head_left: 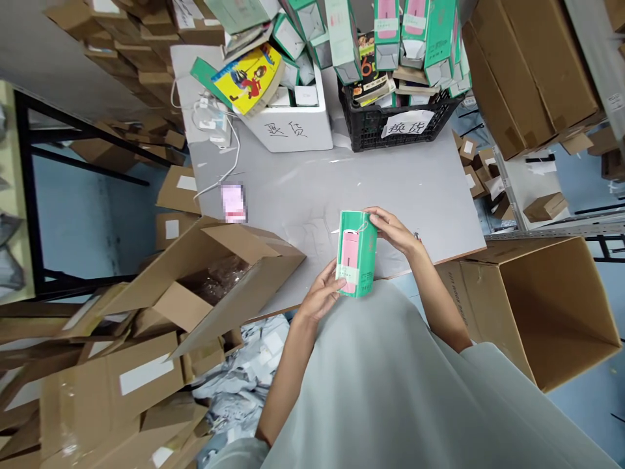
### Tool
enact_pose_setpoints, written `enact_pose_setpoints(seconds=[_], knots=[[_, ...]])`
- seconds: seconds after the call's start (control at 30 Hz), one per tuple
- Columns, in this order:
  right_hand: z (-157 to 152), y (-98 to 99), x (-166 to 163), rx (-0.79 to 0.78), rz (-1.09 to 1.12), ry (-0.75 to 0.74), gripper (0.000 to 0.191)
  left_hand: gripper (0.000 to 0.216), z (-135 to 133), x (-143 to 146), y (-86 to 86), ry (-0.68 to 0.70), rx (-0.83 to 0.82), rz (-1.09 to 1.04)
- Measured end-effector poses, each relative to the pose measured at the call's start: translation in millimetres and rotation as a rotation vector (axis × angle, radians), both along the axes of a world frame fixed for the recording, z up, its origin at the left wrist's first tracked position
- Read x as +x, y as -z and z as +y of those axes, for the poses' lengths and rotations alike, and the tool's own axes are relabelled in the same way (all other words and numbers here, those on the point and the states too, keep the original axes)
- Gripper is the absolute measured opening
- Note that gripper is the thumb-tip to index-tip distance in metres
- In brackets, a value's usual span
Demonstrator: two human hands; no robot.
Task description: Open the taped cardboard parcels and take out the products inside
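Note:
A green product box (366,260) with a pink bottle-like item printed on its front is held upright just in front of my body, over the table's near edge. My left hand (322,290) grips its lower left corner, the thumb lying across the front. At the upper right edge, my right hand (392,228) has its fingers closed against the box's top and side. Part of each hand's fingers is hidden behind the box. The grey table (293,189) spreads out beyond it.
At the table's back stand a white foam bin (297,133) and a black crate (400,133), both filled with green boxes and books. An open carton (229,306) leans at the left; another open carton (551,312) stands at the right. Plastic bags (244,384) lie below.

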State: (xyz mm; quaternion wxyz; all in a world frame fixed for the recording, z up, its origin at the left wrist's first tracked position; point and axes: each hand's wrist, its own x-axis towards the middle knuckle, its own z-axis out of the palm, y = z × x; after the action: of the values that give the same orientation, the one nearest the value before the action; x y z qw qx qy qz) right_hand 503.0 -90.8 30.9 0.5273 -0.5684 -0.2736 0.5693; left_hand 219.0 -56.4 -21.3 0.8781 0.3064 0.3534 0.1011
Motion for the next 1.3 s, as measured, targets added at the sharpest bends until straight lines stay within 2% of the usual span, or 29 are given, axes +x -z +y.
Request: enact_pose_setpoints(seconds=[0.07, 0.13, 0.27, 0.4, 0.5, 0.63, 0.73, 0.87, 0.97, 1.13, 1.3], knots=[[0, -1.7, 3, 0.012, 0.044, -0.012, 0.060, 0.083, 3, -3, -1.6, 0.016, -0.061, -0.049], [3, 0.7, 2, 0.015, 0.005, 0.041, 0.060, 0.080, 6, -2, -5.8, 0.030, -0.072, -0.055], [13, 14.6, -5, 0.008, -0.130, 0.167, 0.059, 0.090, 13, 8, -16.0, 0.025, 0.091, 0.028], [17, 25.1, -9, -0.025, -0.168, 0.178, 0.060, 0.088, 16, 15, -15.3, 0.003, 0.172, 0.094], [16, 21.3, -4, -0.037, -0.157, 0.129, 0.061, 0.086, 14, 9, -5.9, -0.016, 0.123, 0.091], [10, 7.8, 8, 0.003, 0.009, 0.010, 0.059, 0.077, 12, -8, 8.6, -0.051, -0.056, 0.018], [8, 3.8, 10, -0.007, 0.102, -0.053, 0.056, 0.075, 12, -12, 9.4, -0.023, -0.140, -0.013], [12, 14.1, 1, -0.060, -0.031, 0.052, 0.058, 0.080, 14, 2, -3.2, 0.061, 0.012, 0.106], [15, 26.6, -6, -0.087, -0.115, 0.122, 0.062, 0.087, 14, 14, -10.6, 0.062, 0.108, 0.218], [13, 35.9, -7, -0.109, -0.174, 0.102, 0.063, 0.082, 6, 19, -9.7, 0.068, 0.144, 0.265], [7, 29.8, -4, -0.110, -0.164, 0.075, 0.061, 0.075, -1, 17, -6.5, 0.025, 0.164, 0.210]])
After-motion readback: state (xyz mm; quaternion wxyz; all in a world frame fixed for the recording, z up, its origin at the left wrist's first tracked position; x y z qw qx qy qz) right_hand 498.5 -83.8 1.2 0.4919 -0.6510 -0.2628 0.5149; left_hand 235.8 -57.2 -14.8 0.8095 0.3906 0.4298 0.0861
